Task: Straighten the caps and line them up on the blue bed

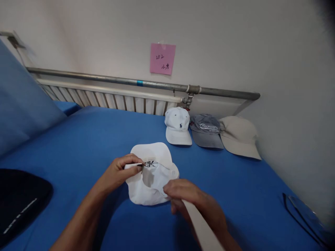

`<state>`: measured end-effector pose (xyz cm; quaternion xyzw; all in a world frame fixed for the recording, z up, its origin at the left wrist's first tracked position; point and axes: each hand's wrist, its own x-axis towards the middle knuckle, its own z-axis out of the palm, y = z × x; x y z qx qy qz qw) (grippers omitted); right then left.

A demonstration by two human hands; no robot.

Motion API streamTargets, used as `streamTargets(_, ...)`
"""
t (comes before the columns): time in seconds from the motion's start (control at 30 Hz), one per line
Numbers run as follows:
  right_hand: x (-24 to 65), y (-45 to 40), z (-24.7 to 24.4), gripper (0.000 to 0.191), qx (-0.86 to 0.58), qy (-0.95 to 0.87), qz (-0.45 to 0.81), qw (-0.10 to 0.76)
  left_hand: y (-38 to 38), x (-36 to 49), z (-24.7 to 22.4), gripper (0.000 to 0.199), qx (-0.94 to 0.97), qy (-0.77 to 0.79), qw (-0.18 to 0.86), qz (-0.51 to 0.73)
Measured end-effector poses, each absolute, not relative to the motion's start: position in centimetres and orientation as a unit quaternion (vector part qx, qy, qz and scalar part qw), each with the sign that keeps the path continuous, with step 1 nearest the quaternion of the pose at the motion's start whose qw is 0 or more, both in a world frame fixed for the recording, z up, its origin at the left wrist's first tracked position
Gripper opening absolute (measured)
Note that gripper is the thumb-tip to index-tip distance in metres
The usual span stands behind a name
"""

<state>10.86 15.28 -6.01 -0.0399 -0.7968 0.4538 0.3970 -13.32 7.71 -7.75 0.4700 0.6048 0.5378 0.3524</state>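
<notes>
At the far left lies a black thing (23, 198) with white marks on it, on the blue top (91, 139); next comes the left hand (123, 170), with its thumb and finger pinched shut on a thin white bit at the left edge of the CK cap (151, 151); this cap lies in the middle, hollow side up, with its brim pointing away; a pink note (162, 59) is on the wall behind; the right hand (200, 198) is curled nearly closed at the cap's near right edge, holding a long white strip (200, 225) that sticks out toward the bottom; farther back sit a white cap (178, 120), a gray cap (208, 130) and a tan cap (240, 134), side by side; glasses (300, 216) lie at the far right.
</notes>
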Motion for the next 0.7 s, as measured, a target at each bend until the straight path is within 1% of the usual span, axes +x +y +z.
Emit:
streamTargets(0.13,8.9,15.8,-3.6,0.018,-0.156,-0.698,0.615,0.332,7.6,-13.2,-7.8,0.015,0.402,0.586,0.431,0.556)
streamTargets(0.23,6.7,16.7,-2.8,0.025,-0.166,-0.648,0.694,0.268,7.7,-13.1,-8.0,0.023,0.339,0.565,0.481,0.578)
streamTargets(0.3,5.4,17.3,-3.3,0.026,-0.176,-0.652,0.701,0.229,7.9,-13.1,-8.2,0.027,0.306,0.550,0.504,0.591)
streamTargets(0.43,4.0,18.1,-5.7,0.028,-0.188,-0.674,0.690,0.183,8.1,-13.1,-8.6,0.028,0.274,0.516,0.530,0.615)
streamTargets(0.53,4.0,18.4,-7.0,0.027,-0.207,-0.652,0.709,0.174,8.3,-13.1,-8.9,0.027,0.256,0.488,0.548,0.630)
streamTargets(0.7,4.2,19.1,-7.8,0.025,-0.247,-0.579,0.758,0.175,8.7,-13.1,-9.4,0.027,0.241,0.437,0.568,0.654)
